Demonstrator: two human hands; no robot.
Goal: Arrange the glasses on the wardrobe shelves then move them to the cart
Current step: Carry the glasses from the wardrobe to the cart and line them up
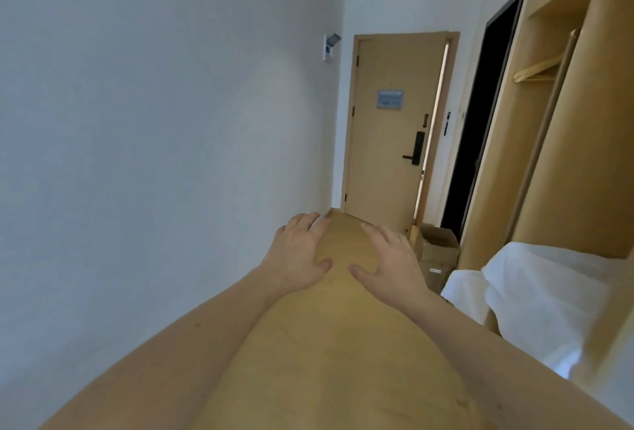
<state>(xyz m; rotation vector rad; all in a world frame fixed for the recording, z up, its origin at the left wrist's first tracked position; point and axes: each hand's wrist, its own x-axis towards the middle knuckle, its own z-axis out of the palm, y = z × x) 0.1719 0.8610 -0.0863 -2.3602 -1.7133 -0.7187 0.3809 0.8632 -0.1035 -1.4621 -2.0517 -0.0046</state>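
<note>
No glasses are seen; both the left hand (297, 255) and right hand (391, 266) are held released, empty, the wardrobe (566, 128) at two o'clock; glasses, judged fragile and slippery, are best gripped around the body.

The notice (390, 99) on the door (387, 162) is too blurred to read.
</note>
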